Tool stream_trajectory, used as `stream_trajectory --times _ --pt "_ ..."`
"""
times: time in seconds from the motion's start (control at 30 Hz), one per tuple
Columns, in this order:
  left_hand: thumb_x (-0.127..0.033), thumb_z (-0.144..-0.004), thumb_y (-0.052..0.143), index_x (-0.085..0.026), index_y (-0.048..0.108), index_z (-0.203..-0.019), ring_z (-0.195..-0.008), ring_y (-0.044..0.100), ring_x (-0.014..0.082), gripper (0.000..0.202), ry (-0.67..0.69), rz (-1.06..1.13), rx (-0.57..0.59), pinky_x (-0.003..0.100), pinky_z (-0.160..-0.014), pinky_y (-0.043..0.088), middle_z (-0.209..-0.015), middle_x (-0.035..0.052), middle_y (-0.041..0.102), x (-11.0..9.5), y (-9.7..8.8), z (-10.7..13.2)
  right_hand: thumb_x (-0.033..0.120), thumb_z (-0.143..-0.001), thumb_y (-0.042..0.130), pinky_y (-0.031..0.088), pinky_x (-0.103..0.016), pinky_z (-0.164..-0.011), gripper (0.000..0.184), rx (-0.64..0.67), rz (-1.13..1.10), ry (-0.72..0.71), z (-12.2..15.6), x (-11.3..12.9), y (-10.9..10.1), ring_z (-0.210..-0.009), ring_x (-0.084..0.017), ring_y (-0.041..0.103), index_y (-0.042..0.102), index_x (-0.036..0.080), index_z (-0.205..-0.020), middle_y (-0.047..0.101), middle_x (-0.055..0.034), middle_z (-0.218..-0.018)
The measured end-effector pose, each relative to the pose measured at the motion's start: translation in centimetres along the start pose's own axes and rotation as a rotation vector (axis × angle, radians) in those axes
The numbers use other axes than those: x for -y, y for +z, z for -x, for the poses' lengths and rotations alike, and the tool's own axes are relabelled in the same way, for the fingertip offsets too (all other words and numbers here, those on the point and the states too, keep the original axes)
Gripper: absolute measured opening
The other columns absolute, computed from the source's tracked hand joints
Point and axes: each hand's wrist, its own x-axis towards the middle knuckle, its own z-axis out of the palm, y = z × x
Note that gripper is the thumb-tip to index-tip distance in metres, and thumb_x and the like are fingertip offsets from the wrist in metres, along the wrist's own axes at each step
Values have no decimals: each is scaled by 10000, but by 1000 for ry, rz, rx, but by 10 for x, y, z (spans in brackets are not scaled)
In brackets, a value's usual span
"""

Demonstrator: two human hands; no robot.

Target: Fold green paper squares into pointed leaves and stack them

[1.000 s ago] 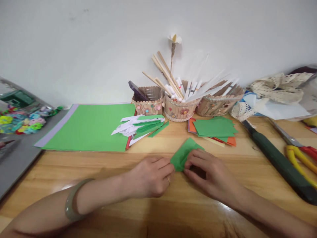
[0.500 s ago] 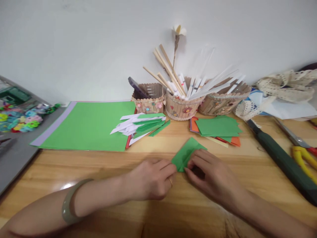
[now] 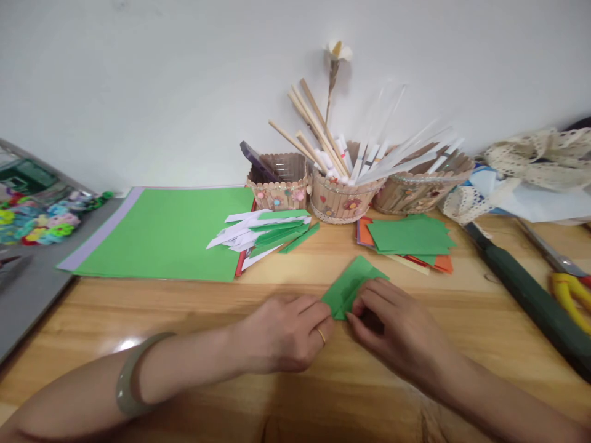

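Note:
A small folded green paper (image 3: 349,282) lies on the wooden table (image 3: 184,314) at the centre. My left hand (image 3: 281,332) presses its fingertips on the paper's near left edge, fingers curled together; a ring and a pale bangle show on that arm. My right hand (image 3: 394,326) pinches the paper's near right corner with bent fingers and covers part of it.
A large green sheet (image 3: 166,232) and cut paper strips (image 3: 263,234) lie at the back left. Three stick baskets (image 3: 339,197) with sticks and paper rolls stand by the wall. A stack of green and orange squares (image 3: 409,237), a dark green tool (image 3: 530,295), yellow scissors (image 3: 572,289) and lace (image 3: 530,163) sit to the right.
Both hands stay on the folded paper with only small finger shifts. The view has drifted slightly, so the objects appear a little further right.

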Motion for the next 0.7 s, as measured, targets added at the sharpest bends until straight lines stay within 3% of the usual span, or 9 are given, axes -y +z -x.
stream_trajectory --times 0.13,0.27,0.37,0.53,0.7 --pt "-163 -957 331 -135 566 -1009 -725 576 152 242 -72 18 43 239 -567 475 -800 36 612 -2 3 -2 137 -790 490 388 -266 -533 132 22 -14 14 1 1 -2 -619 -160 486 480 193 -671 533 -25 -652" --pt "-241 -975 353 -158 537 -784 -733 554 130 277 -237 134 104 230 -601 462 -760 4 564 -6 6 -6 139 -805 478 386 -265 -540 135 61 -27 17 1 2 -4 -633 -161 487 479 189 -680 529 -30 -669" --pt "-284 -982 341 -162 518 -779 -726 543 126 296 -309 195 142 230 -595 451 -751 -5 553 -7 5 -8 142 -812 465 386 -275 -552 137 85 -14 12 0 1 -4 -646 -167 480 470 186 -682 521 -33 -673" --pt "-307 -977 347 -179 514 -840 -782 540 143 251 -334 252 196 246 -627 446 -801 3 553 -6 5 -5 143 -821 451 386 -284 -551 145 117 2 13 0 3 -5 -648 -172 469 458 182 -682 509 -37 -679" --pt "-303 -980 332 -188 515 -925 -823 545 154 224 -334 295 234 249 -624 445 -862 13 569 -6 6 -1 147 -857 428 425 -299 -601 120 146 -22 -44 0 1 -7 -716 -178 498 546 157 -836 542 -65 -795"
